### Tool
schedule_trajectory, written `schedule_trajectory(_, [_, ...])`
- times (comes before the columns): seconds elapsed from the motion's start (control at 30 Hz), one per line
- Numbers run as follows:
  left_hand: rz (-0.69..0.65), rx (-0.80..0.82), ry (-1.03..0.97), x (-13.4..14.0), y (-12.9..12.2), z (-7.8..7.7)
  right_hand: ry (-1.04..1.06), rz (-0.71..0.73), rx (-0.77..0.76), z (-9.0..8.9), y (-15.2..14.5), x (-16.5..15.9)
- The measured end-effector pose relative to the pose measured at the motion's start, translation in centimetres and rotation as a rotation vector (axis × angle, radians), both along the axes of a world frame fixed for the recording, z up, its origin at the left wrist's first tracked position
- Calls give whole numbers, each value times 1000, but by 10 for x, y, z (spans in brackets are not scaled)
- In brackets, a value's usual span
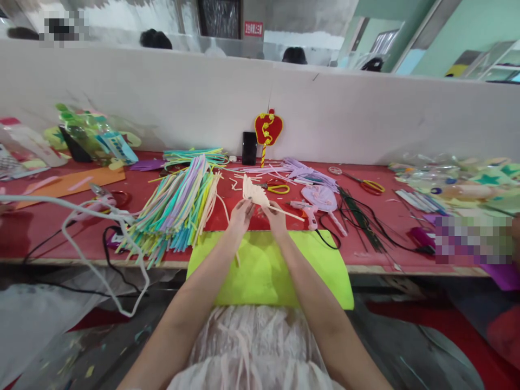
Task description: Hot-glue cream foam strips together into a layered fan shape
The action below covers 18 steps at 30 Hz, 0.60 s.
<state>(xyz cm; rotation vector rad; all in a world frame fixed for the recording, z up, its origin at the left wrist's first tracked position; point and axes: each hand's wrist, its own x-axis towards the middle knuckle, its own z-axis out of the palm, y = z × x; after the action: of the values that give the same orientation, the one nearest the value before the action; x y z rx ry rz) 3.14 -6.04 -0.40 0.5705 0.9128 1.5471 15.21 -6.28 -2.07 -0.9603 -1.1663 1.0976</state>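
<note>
Centre of the frame, cream fan: I have a cream fan-shaped piece of pleated, fuzzy-looking strip (254, 190), held up above the red table (390, 206), just past the far edge of a bright yellow-green cloth (260, 271).
Left hand (241, 214): fingers pinching the fan's lower left part.
Right hand (273, 213): fingers appear pinched on its lower right end, though I can't see every fingertip.
Fan progress: I judge it partly made; a row of narrow folds is packed side by side, while a straight cream tail (290, 213) sticks out to the right, not yet folded in.
Left of centre, strip stock: a thick bundle of pastel fuzzy strips (174, 206) lies near the left hand, plenty unused.
Right of centre, lilac disc: a round lilac piece on a stick (319, 198) looks complete to me, beside a pink glue gun (311, 218).
Upper middle, red apple shape: a red and yellow fuzzy apple-shaped piece on a striped stick (268, 130), apparently finished, stands against the white partition (182, 103).
Top of the frame, red sign: white Chinese characters on a small red sign (254, 28); I read "卫生间", the rest less surely.
</note>
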Motion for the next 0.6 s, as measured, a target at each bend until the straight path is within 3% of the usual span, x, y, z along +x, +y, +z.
schedule_trajectory(0.3, [-87,84,159,-13,-2,-6,133,-131,-38,-9,10,10])
schedule_trajectory(0.6, [-124,48,415,-29,7,-18,114,-114,-78,-8,10,-3])
